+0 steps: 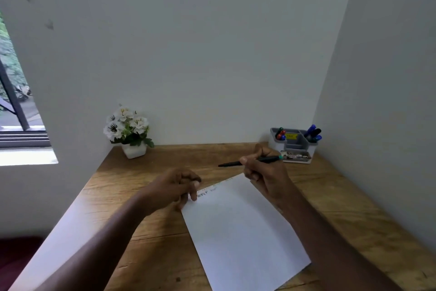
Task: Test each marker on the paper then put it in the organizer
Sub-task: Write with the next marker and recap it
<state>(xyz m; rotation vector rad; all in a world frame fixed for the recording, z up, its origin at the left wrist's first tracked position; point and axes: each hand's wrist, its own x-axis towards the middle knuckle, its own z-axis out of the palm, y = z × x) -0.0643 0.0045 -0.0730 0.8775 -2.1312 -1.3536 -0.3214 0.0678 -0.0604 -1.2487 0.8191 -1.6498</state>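
Note:
A white sheet of paper lies tilted on the wooden desk, with a few faint scribbles near its top left corner. My right hand holds a black marker with a green end, lifted above the paper's far edge and lying almost level, pointing left. My left hand is curled at the paper's top left corner, fingertips on the sheet; whether it holds a cap I cannot tell. The grey and white organizer stands in the back right corner with several markers in it.
A small white pot of white flowers stands at the back left of the desk against the wall. Walls close the desk in at the back and the right. A window opens at the far left.

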